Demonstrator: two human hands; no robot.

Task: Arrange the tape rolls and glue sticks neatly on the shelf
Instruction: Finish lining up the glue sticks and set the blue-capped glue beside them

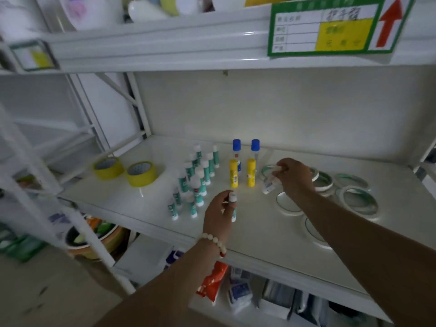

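Observation:
My left hand grips a green-and-white glue stick upright just in front of the standing rows of green glue sticks on the white shelf. My right hand pinches a small white-labelled glue bottle, tilted above the shelf. Two yellow glue sticks stand between my hands, with two blue-capped bottles behind them. Two yellow tape rolls lie at the left. Several thin white-and-green tape rolls lie flat at the right, partly under my right forearm.
An upper shelf edge with a green, yellow and red label overhangs the work area. White shelf posts stand at the left. Below the shelf sit packets and a bowl.

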